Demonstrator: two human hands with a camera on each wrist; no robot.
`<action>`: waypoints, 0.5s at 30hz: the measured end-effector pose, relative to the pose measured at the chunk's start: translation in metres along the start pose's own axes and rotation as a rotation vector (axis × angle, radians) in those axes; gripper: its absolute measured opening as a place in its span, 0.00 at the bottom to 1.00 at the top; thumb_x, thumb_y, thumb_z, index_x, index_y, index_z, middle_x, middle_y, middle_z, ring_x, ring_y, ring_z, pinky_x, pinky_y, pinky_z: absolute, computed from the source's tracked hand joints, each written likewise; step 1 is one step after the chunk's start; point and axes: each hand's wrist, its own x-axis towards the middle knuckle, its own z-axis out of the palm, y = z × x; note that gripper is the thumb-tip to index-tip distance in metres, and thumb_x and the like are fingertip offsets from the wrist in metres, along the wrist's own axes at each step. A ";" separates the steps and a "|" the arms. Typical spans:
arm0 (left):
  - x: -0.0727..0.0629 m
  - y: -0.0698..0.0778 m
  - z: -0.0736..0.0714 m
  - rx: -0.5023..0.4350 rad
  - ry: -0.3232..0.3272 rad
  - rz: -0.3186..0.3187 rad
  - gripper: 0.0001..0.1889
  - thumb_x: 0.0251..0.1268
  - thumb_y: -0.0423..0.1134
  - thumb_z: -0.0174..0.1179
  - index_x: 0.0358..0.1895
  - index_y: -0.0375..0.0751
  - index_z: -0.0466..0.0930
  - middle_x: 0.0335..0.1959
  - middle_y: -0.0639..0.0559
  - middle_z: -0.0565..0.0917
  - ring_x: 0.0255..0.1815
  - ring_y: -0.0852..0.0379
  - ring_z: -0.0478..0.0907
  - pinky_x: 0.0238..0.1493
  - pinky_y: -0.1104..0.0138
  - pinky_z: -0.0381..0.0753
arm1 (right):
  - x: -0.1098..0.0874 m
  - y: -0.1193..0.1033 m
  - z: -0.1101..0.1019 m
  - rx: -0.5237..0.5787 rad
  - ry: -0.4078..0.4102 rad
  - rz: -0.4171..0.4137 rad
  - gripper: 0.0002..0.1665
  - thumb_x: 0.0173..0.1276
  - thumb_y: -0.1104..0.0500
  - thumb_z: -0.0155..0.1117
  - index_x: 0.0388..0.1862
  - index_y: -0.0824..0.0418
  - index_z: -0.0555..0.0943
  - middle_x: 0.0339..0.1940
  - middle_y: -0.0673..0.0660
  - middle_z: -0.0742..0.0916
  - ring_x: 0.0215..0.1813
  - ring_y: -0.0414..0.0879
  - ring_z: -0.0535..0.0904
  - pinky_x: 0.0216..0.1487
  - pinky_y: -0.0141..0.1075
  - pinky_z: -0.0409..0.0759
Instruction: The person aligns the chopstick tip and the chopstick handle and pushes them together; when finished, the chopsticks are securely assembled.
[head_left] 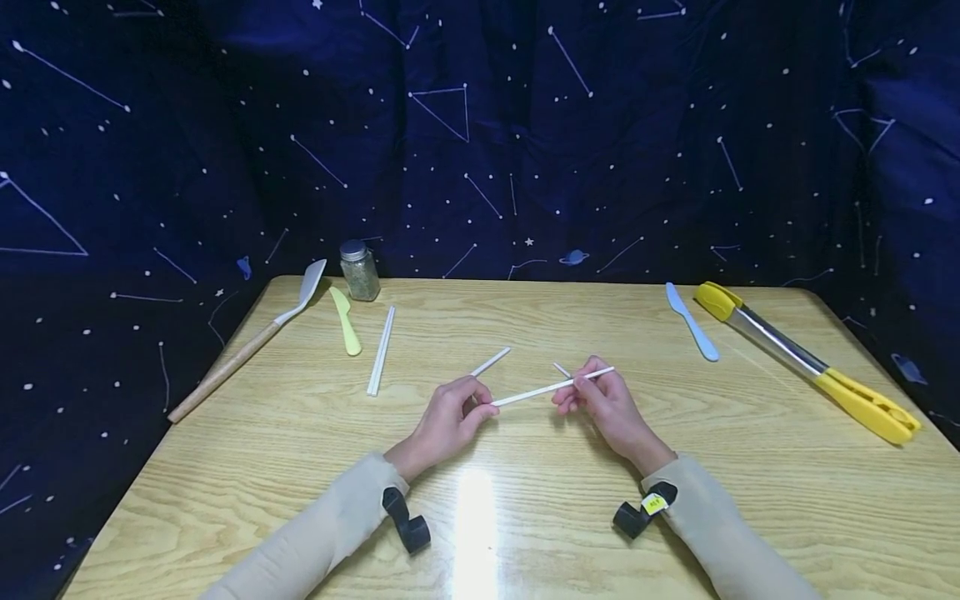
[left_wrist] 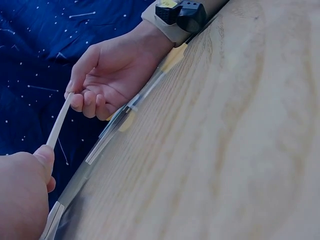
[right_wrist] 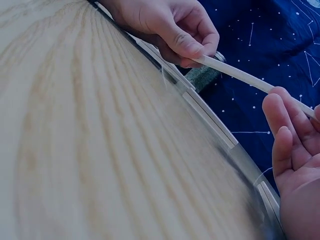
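Observation:
A thin white chopstick (head_left: 536, 392) is held slightly tilted above the table between both hands. My left hand (head_left: 448, 417) pinches its left end between thumb and fingers. Near the other end, my right hand (head_left: 609, 412) pinches it, and the tip sticks out past the fingers. The right wrist view shows the chopstick (right_wrist: 240, 75) running from one hand to the other. Behind the left hand, another white stick (head_left: 491, 360) lies on the table, partly hidden. A short tip of a further white stick (head_left: 561, 369) shows behind the right hand.
A chopstick pair (head_left: 380, 350), yellow-green knife (head_left: 344, 321), spice jar (head_left: 360, 271) and wooden-handled spatula (head_left: 247, 350) are at left on the wooden table (head_left: 300, 517). At right lie a blue knife (head_left: 692, 322) and yellow tongs (head_left: 810, 362). A starry dark cloth (head_left: 480, 208) hangs behind.

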 end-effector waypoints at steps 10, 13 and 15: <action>0.000 0.004 -0.002 -0.038 -0.078 -0.083 0.06 0.54 0.34 0.70 0.29 0.38 0.82 0.19 0.53 0.77 0.18 0.69 0.62 0.19 0.75 0.63 | 0.001 0.002 0.001 0.037 0.043 0.008 0.11 0.76 0.68 0.36 0.34 0.62 0.66 0.26 0.49 0.85 0.27 0.38 0.80 0.32 0.27 0.78; 0.000 0.006 -0.002 -0.119 -0.130 -0.124 0.05 0.55 0.34 0.69 0.31 0.38 0.83 0.19 0.53 0.78 0.17 0.69 0.62 0.19 0.75 0.63 | 0.001 0.002 0.001 0.100 0.057 -0.004 0.13 0.75 0.69 0.34 0.33 0.61 0.67 0.23 0.49 0.84 0.25 0.38 0.79 0.30 0.27 0.76; 0.001 0.007 -0.002 -0.198 -0.177 -0.143 0.06 0.56 0.33 0.69 0.35 0.37 0.83 0.21 0.51 0.80 0.18 0.68 0.64 0.20 0.75 0.64 | 0.001 0.003 0.002 0.149 0.049 -0.024 0.15 0.74 0.70 0.32 0.33 0.60 0.68 0.23 0.48 0.83 0.25 0.37 0.78 0.29 0.26 0.75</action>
